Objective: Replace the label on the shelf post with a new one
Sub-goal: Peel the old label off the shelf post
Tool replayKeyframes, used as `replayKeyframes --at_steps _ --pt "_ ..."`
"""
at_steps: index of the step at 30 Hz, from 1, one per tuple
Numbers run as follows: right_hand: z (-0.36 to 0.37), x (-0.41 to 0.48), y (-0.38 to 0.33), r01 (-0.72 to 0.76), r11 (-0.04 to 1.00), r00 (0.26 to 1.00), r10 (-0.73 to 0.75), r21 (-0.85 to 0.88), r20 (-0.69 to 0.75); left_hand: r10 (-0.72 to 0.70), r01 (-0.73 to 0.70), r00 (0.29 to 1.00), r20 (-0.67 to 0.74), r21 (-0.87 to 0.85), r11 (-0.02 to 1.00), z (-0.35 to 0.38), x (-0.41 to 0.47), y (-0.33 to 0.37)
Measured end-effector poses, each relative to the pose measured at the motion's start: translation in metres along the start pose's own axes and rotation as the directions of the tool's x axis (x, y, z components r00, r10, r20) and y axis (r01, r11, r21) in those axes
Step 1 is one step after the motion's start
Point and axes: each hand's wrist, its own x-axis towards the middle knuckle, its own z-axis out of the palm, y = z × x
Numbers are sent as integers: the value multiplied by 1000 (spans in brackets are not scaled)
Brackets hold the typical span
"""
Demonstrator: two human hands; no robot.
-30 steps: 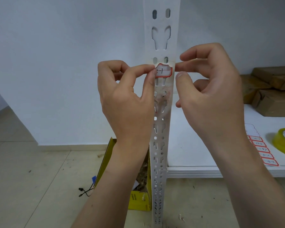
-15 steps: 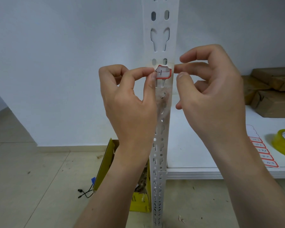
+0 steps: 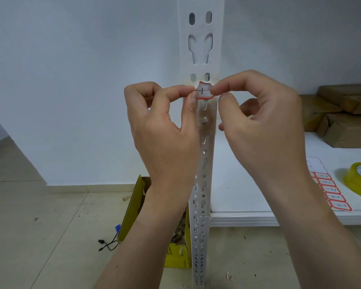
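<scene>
Sitting in front of the white shelf post (image 3: 200,49), just under two small oval holes, is a little white label (image 3: 203,92) with a red edge and a black mark on it. It is held at both ends. The left hand (image 3: 165,132) pinches the left end between its thumb and first finger, and its other fingers are curled in. The right hand (image 3: 263,126) is curled too, with the tip of its first finger on the right end and its thumb just below. I cannot tell if the label is stuck down flat.

The post stands straight up and has many holes down its length. To its right is a white shelf board (image 3: 248,184). On the board lie a sheet of red-edged labels (image 3: 331,192), a roll of yellow tape (image 3: 358,182) just beside it, and brown boxes (image 3: 342,122) farther back. On the floor left of the post sits an open yellow box (image 3: 133,205), with a black cord (image 3: 107,245) near it.
</scene>
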Motion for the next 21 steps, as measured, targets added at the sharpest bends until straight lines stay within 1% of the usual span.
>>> replayKeyframes --at_steps 3,6,14,21 --pt "4 0 3 42 999 999 -42 -21 12 1 -1 1000 7 2 1000 0 0 1" --pt "6 0 6 51 998 998 -51 -22 24 0 0 1000 13 0 1000 -1 0 1" --pt "11 -1 4 -46 996 998 43 75 38 -11 12 999 41 -15 1000 -2 0 2" --pt "11 -1 4 -47 997 998 45 66 41 -15 15 999 48 -15 1000 -2 -1 3"
